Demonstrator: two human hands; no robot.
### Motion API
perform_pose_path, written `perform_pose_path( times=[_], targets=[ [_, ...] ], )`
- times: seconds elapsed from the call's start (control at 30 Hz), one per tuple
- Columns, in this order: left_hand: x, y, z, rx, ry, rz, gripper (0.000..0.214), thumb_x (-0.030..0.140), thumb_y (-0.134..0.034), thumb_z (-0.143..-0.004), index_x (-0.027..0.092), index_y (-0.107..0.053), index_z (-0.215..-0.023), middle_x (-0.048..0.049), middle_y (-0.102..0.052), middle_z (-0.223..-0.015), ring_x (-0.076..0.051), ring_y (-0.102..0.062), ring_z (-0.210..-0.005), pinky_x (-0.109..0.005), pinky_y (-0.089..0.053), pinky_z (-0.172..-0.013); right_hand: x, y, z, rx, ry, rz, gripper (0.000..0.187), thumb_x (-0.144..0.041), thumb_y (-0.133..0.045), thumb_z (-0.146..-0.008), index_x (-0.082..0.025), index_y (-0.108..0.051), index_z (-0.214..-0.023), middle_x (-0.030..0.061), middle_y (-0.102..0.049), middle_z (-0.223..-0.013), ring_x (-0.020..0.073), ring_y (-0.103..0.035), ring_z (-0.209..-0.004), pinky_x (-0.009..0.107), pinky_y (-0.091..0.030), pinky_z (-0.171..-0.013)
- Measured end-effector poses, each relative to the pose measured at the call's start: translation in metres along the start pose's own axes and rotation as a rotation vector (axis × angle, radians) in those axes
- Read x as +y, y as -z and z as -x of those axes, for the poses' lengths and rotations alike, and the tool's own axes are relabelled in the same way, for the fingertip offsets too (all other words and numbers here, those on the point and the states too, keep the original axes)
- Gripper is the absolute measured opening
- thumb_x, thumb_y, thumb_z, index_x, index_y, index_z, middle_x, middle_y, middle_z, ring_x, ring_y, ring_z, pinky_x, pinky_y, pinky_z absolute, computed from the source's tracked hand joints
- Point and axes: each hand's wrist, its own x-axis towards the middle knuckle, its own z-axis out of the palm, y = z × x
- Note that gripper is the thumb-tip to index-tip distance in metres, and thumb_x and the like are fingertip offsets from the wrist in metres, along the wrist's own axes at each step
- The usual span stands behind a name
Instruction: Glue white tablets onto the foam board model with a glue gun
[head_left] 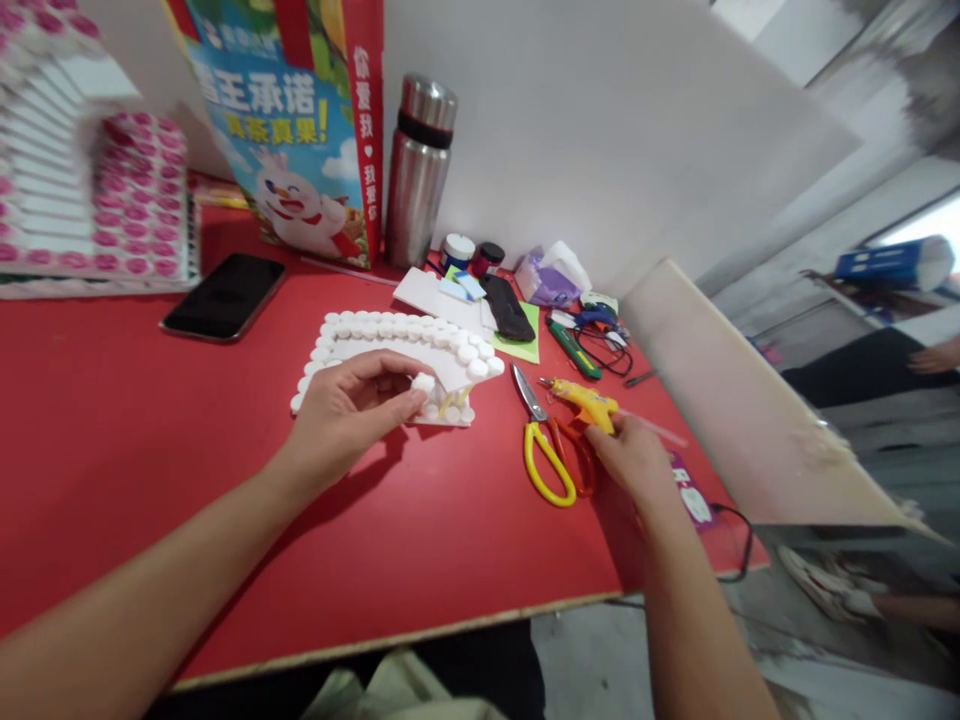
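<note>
Your 2 hands are apart: left hand (349,405) pinches 1 small white piece (424,383) beside the white model (397,352), lightly, likely for precision; right hand (634,455) grips the yellow glue gun (589,402), likely to stay clear of its nozzle (548,383).

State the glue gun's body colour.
Mostly yellow; the glue gun at the right hand shows best in the head view.
</note>
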Motion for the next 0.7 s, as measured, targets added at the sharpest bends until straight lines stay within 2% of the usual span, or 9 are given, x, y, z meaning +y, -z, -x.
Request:
perform_pose_path(
  times=[0.1, 0.17, 0.23, 0.33, 0.4, 0.43, 0.57, 0.7],
  targets=[
    [0.001, -0.001, 0.001, -0.016, 0.006, -0.009, 0.022, 0.021, -0.084, -0.076, 0.016, -0.077, -0.097, -0.0042, -0.072, -0.087, -0.014, -0.066, -0.078, -0.026, -0.058, -0.070, 0.001, 0.002, 0.004, 0.080, -0.064, -0.260, 0.018, -0.037, -0.062, -0.082, -0.020, -0.060, -0.076, 0.0089, -0.064, -0.067, 0.0232, -0.061, -0.062, 0.035, -0.040, -0.057],
    [0.001, -0.002, 0.002, -0.021, 0.012, -0.013, 0.022, 0.020, -0.084, -0.076, 0.016, -0.077, -0.096, -0.0047, -0.072, -0.090, -0.014, -0.066, -0.080, -0.024, -0.058, -0.071, -0.007, 0.003, 0.014, 0.068, -0.106, -0.596, 0.018, -0.037, -0.067, -0.077, -0.021, -0.058, -0.076, 0.0036, -0.060, -0.063, 0.0193, -0.057, -0.056, 0.033, -0.044, -0.053],
    [0.002, -0.003, 0.004, -0.027, 0.023, -0.009, 0.022, 0.020, -0.084, -0.075, 0.015, -0.077, -0.096, -0.0046, -0.072, -0.090, -0.013, -0.066, -0.079, -0.024, -0.058, -0.069, -0.023, 0.003, 0.029, -0.039, -0.104, -1.003, 0.022, -0.036, -0.072, -0.071, -0.020, -0.059, -0.078, 0.0004, -0.061, -0.064, 0.0173, -0.060, -0.055, 0.032, -0.052, -0.053],
    [0.002, -0.003, 0.004, -0.037, 0.034, 0.001, 0.022, 0.020, -0.084, -0.076, 0.015, -0.077, -0.096, -0.0043, -0.072, -0.088, -0.013, -0.065, -0.075, -0.023, -0.057, -0.063, -0.054, -0.004, 0.053, -0.222, -0.062, -1.323, 0.025, -0.039, -0.076, -0.070, -0.017, -0.065, -0.076, 0.0085, -0.074, -0.080, 0.0214, -0.073, -0.068, 0.035, -0.063, -0.065],
    [0.002, -0.003, 0.004, -0.031, 0.031, 0.005, 0.022, 0.020, -0.084, -0.076, 0.015, -0.077, -0.096, -0.0045, -0.072, -0.087, -0.013, -0.066, -0.074, -0.022, -0.057, -0.064, -0.070, -0.013, 0.065, -0.306, -0.043, -1.402, 0.027, -0.038, -0.076, -0.072, -0.014, -0.070, -0.081, 0.0136, -0.078, -0.090, 0.0254, -0.078, -0.081, 0.038, -0.065, -0.079],
    [0.001, -0.003, 0.003, -0.019, 0.026, 0.011, 0.022, 0.019, -0.084, -0.076, 0.015, -0.077, -0.096, -0.0044, -0.073, -0.086, -0.012, -0.066, -0.073, -0.022, -0.057, -0.065, -0.075, -0.018, 0.069, -0.300, -0.033, -1.428, 0.027, -0.037, -0.077, -0.072, -0.014, -0.071, -0.085, 0.0139, -0.079, -0.094, 0.0261, -0.078, -0.085, 0.039, -0.065, -0.083],
    [-0.003, 0.001, -0.001, 0.069, -0.009, 0.079, 0.019, 0.018, -0.084, -0.076, 0.017, -0.077, -0.094, -0.0017, -0.072, -0.080, -0.011, -0.067, -0.069, -0.023, -0.058, -0.068, -0.075, -0.036, 0.071, -0.164, -0.015, -1.427, 0.028, -0.034, -0.077, -0.076, -0.014, -0.072, -0.095, 0.0130, -0.080, -0.102, 0.0264, -0.078, -0.095, 0.039, -0.063, -0.091],
    [-0.006, 0.005, -0.004, 0.106, -0.031, 0.119, 0.019, 0.018, -0.084, -0.077, 0.019, -0.077, -0.095, 0.0001, -0.071, -0.078, -0.010, -0.066, -0.067, -0.022, -0.057, -0.065, -0.058, -0.047, 0.049, -0.028, 0.024, -1.361, 0.029, -0.035, -0.074, -0.079, -0.013, -0.072, -0.099, 0.0117, -0.080, -0.104, 0.0266, -0.077, -0.101, 0.043, -0.059, -0.101]
  ],
)
